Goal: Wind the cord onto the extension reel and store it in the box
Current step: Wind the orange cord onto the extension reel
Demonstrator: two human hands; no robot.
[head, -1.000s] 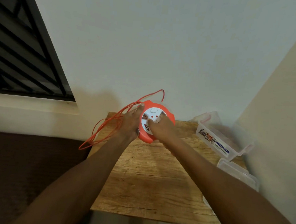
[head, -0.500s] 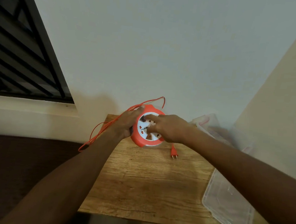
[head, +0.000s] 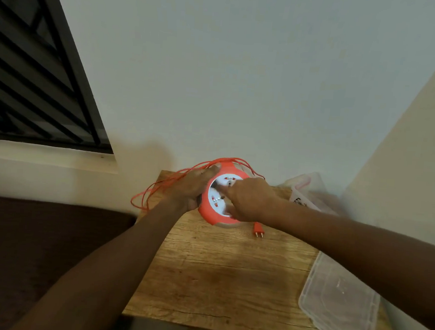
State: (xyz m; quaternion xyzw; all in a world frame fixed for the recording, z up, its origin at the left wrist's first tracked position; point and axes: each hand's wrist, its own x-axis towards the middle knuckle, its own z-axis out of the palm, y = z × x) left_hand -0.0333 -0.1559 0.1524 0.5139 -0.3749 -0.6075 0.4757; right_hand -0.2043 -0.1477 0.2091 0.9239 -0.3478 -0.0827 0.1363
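Observation:
An orange extension reel [head: 209,210] with a white socket face stands tilted at the back of the wooden table [head: 219,273]. My left hand [head: 193,186] grips the reel's left rim. On the white face my right hand [head: 250,199] lies with its fingers curled on the reel's inner part. Loose orange cord [head: 155,189] loops off the table's left side and arcs behind the reel. The orange plug [head: 258,229] lies on the table just right of the reel. A clear plastic box [head: 310,189], blurred, stands at the back right.
A clear plastic lid [head: 338,304] lies at the table's right edge, partly under my right forearm. Walls close in behind and on the right. A dark barred window [head: 32,74] is at the left, with a dark surface below it.
My right hand has turned round on the reel's white face, from the upper part to the lower right. The cord loops at the left have shifted. My left hand has stayed on the rim.

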